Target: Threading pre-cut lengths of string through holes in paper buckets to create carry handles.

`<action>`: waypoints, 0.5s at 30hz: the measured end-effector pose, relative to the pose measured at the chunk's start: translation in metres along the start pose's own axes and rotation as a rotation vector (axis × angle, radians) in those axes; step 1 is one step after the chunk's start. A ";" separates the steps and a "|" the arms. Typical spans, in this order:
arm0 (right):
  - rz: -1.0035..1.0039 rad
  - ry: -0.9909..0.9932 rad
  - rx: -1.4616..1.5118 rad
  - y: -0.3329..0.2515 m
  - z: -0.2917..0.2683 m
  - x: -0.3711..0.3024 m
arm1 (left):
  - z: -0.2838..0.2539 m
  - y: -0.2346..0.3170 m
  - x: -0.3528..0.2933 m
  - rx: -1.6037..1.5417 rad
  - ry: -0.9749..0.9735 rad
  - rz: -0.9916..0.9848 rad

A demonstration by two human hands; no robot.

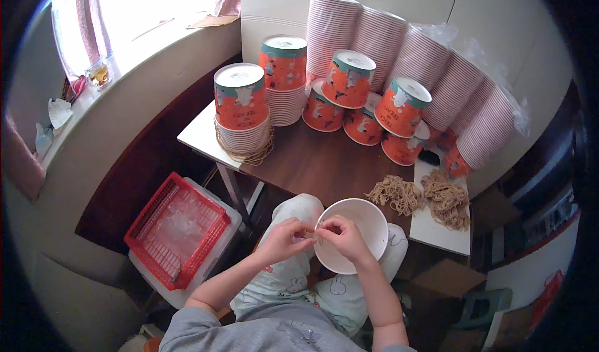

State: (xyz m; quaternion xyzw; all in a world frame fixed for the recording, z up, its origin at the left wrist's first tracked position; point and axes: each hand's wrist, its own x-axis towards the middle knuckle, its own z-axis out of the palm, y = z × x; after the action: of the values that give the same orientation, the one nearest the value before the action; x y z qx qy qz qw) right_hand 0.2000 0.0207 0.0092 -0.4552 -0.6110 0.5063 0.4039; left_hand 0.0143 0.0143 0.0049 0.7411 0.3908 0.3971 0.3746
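Bowl [359, 227] rim pinched by both hands

- I see a brown table [324, 161] bearing stacks of orange paper tubs [284, 71].
- Two heaps of tan string [424, 196] lie at its near edge.

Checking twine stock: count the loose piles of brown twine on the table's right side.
2: one twine pile on the dark table, another just right on the white board. More lies under the left cup stack.

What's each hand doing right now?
Left hand: fingers pinched at the paper bucket rim.
Right hand: pinched at the same rim; what they pinch cannot be told.
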 end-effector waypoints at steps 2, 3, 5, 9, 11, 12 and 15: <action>-0.025 0.012 -0.034 -0.001 0.002 0.000 | 0.004 -0.007 -0.002 0.041 0.046 0.037; -0.024 0.009 -0.044 0.000 0.001 -0.001 | 0.006 -0.009 -0.002 0.077 0.084 0.078; -0.023 0.008 -0.055 -0.002 0.001 -0.001 | 0.005 -0.009 0.000 0.187 0.132 0.125; -0.070 0.037 -0.099 -0.004 0.003 -0.004 | 0.002 -0.001 0.007 0.525 0.302 0.418; -0.094 0.049 -0.104 -0.003 0.004 -0.005 | 0.003 0.002 0.010 0.532 0.300 0.461; -0.103 0.051 -0.106 -0.001 0.004 -0.005 | 0.003 0.002 0.011 0.539 0.301 0.503; -0.121 0.056 -0.115 -0.003 0.005 -0.005 | 0.007 -0.002 0.013 0.533 0.302 0.504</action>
State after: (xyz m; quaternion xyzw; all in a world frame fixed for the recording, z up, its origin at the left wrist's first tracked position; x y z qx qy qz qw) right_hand 0.1964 0.0146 0.0111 -0.4540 -0.6540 0.4320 0.4237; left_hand 0.0248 0.0250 0.0038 0.8185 0.3365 0.4657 -0.0016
